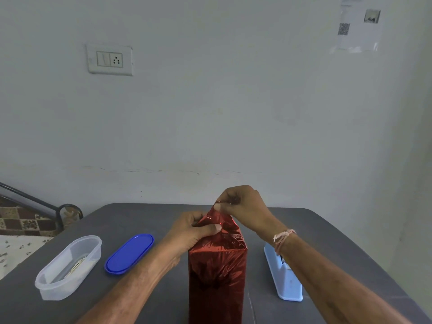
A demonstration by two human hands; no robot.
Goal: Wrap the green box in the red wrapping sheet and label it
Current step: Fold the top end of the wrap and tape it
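A tall box stands upright at the table's near middle, covered all over in the shiny red wrapping sheet (217, 274); no green shows. The sheet's loose top end is gathered into a peak above the box. My left hand (194, 230) grips the left side of that peak, thumb pressed across the foil. My right hand (243, 204) pinches the tip of the peak between thumb and fingers, just above the left hand. A thread band sits on the right wrist.
A clear oval plastic container (67, 267) with small items inside lies at the left, its blue lid (129, 253) beside it. A light blue tape dispenser (285, 279) stands right of the box. The grey table (327, 235) meets a white wall.
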